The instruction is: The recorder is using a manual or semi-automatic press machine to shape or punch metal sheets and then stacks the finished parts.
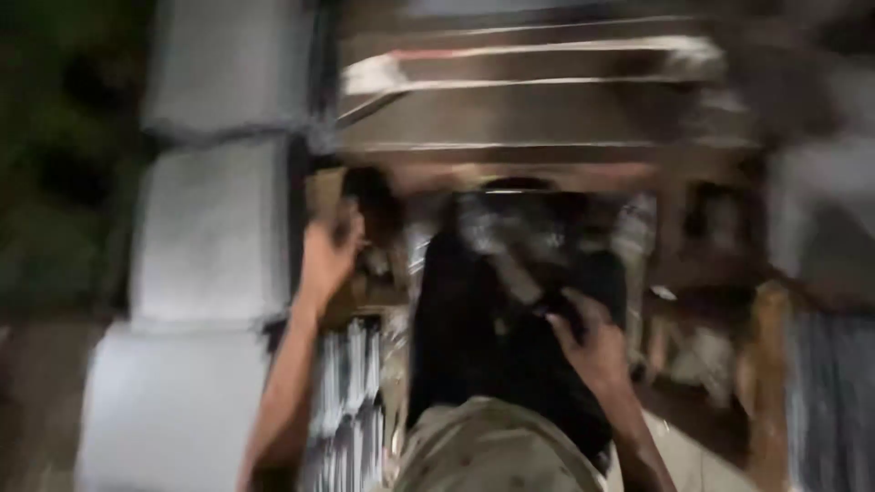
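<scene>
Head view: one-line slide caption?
Motion-blurred view: left hand raised by grey blocks, right hand on a black bag.

blurred view: both hands, left hand (pixel 330 251) and right hand (pixel 591 339), grip a black bag (pixel 492 319).

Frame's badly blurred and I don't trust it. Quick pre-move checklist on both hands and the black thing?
1. Left hand in view: ok, raised beside the grey blocks.
2. Right hand in view: ok, on the black object.
3. Right fingers closed around it: cannot tell, blurred.
4. Left hand holding something: cannot tell.
5. What the black object is: cannot tell.
6. Picture sharp enough to judge contact: not ok.
</scene>
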